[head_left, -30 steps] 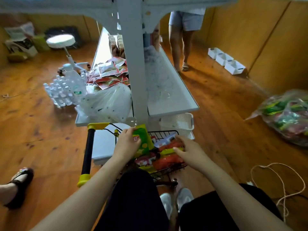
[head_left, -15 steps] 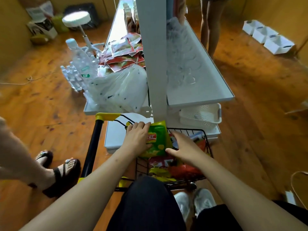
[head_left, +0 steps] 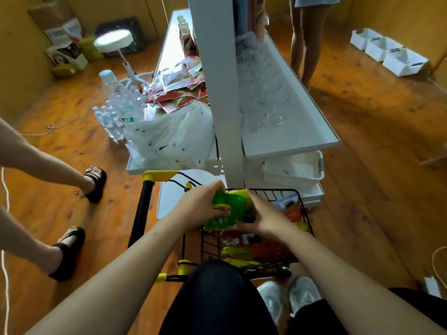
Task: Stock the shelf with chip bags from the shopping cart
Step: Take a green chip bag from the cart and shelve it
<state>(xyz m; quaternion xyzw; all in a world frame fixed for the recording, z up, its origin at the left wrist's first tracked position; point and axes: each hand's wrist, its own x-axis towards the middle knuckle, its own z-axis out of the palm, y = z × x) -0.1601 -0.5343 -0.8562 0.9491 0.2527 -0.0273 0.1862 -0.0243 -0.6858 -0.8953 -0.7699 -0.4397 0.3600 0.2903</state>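
Note:
A green chip bag [head_left: 226,210] is held over the black wire shopping cart [head_left: 306,215]. My left hand [head_left: 202,204] grips its left side and top edge. My right hand [head_left: 263,213] holds its right side, fingers curled round it. Below them the cart holds more red and yellow chip bags [head_left: 256,250]. Right behind the cart stands the white shelf unit [head_left: 302,131], its upright post just beyond my hands.
The left shelf carries a white plastic bag [head_left: 176,139], red packets [head_left: 181,88] and water bottles [head_left: 121,105]. Clear glasses [head_left: 268,102] sit on the right shelf, a white basket [head_left: 294,169] below. A person's sandalled feet [head_left: 94,182] stand left; another person's legs [head_left: 302,49] behind.
My right hand has moved from the cart's bags onto the green bag, which has tipped more level between both hands. The feet at the left have stepped forward.

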